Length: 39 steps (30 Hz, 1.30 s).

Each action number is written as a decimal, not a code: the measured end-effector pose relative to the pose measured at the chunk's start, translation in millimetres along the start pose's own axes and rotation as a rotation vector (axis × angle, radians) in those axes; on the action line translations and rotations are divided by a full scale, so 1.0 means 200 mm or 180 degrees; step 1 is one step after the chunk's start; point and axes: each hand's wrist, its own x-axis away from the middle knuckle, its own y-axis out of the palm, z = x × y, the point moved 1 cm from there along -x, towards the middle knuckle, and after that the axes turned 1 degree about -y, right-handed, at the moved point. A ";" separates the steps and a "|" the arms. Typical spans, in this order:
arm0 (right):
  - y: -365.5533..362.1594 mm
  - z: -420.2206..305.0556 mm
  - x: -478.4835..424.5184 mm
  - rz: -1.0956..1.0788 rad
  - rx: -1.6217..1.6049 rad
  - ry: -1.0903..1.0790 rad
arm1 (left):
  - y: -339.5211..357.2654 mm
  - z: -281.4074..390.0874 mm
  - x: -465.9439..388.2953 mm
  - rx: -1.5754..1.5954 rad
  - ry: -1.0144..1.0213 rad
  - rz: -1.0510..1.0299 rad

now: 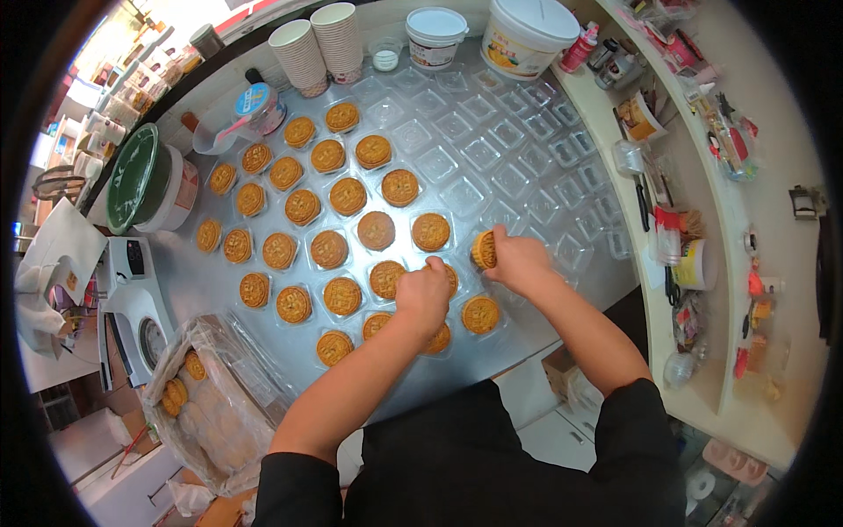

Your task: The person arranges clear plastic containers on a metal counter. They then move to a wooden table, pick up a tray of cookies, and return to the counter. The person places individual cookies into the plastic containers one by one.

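Observation:
In my right hand (523, 262) is a round golden mooncake (483, 250), tipped on its side above the clear plastic trays. My left hand (423, 296) is over the rows of filled trays, partly covering a mooncake (452, 280). Its fingertips are hidden, so whether it grips that cake does not show. Left of it another mooncake (386, 279) lies flat in its tray. Many more stamped mooncakes (329, 249) sit singly in square trays across the metal table (421, 388). Unfilled clear trays (464, 195) stand in rows to the right and back.
A plastic-lined box (227, 428) at the lower left holds a few mooncakes. Beside it stand a scale (137, 296) and a bucket with a green lid (135, 178). Paper cup stacks (298, 56) and white tubs (530, 36) line the back. Cluttered shelves (698, 263) bound the right.

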 end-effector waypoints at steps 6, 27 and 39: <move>0.02 0.00 -0.07 -0.0096 -0.0294 -0.0234 | -0.11 -0.05 0.08 0.0410 0.0016 0.0276; 0.40 -2.87 0.15 -0.0185 0.1262 -0.2990 | 0.50 -2.07 2.08 0.1144 -0.3605 0.1068; 0.52 -2.96 0.10 -0.0228 0.0490 -0.2043 | 0.47 -2.33 2.01 0.1132 -0.3455 0.0758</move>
